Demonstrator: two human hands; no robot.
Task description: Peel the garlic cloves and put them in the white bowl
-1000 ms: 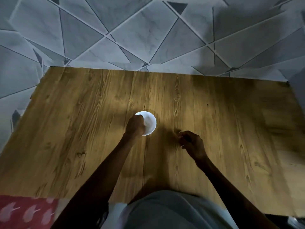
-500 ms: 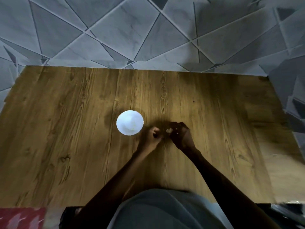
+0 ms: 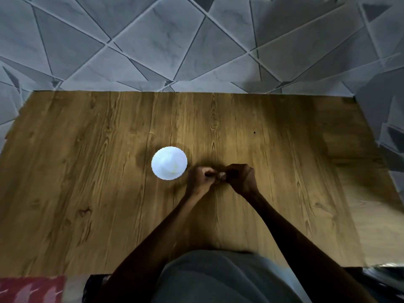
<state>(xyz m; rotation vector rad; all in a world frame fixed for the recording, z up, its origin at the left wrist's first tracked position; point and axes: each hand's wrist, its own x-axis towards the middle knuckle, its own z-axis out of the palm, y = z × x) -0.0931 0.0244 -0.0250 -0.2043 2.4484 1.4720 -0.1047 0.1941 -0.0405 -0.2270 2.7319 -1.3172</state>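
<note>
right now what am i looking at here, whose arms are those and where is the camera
No machine here: these are a person's two bare arms, seen from a camera worn on their head, looking down. The left hand and right hand meet over a wooden table, fingers curled, pinching a small pale thing between them, most likely a garlic clove. Just left of the hands stands a white bowl; what it holds is too washed out to tell. Beyond the table is a grey tiled floor.

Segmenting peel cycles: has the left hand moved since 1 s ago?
Yes. The left hand left the bowl and went right, meeting the right hand at the clove.
</note>
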